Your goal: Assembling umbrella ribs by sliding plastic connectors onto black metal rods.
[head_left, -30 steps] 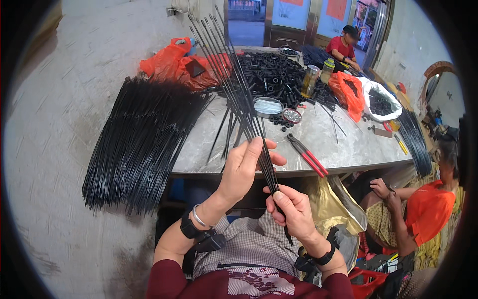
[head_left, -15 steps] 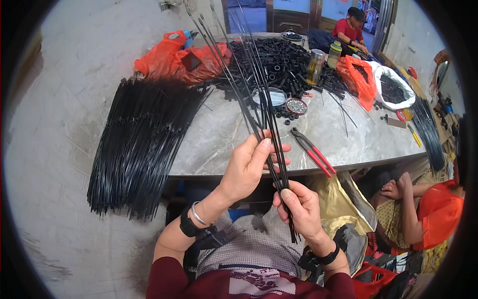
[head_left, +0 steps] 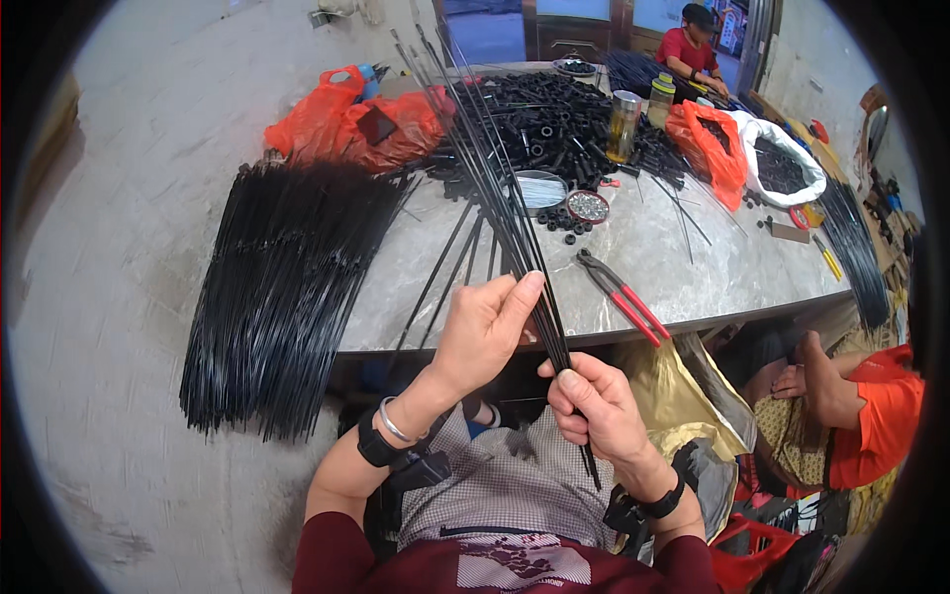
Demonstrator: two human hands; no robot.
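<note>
A slim bundle of long, thin black rods [head_left: 507, 213] slants up and to the left over the table. My left hand [head_left: 485, 337] is closed around its middle, thumb on top. Lower down, my right hand [head_left: 599, 408] grips the same bundle between thumb and fingers, and the rods' lower ends poke out below it. The upper ends fan slightly apart. Several more dark rods [head_left: 442, 277] spread down and left beyond my left hand, across the table edge; whether that hand holds them I cannot tell. To the right lie pliers [head_left: 623, 297] with red handles.
A thick stack of black rods [head_left: 277, 297] overhangs the table [head_left: 683, 282] at left. Black parts [head_left: 534, 124] are heaped behind, near red bags [head_left: 361, 119], a drink bottle [head_left: 623, 127] and a white sack [head_left: 782, 163]. One person [head_left: 876, 416] sits close right, another [head_left: 690, 54] far back.
My left fingers have closed around the bundle, and its rods are drawn closer together. Separate dark rods now show to the left. The nearby person's hands have moved lower.
</note>
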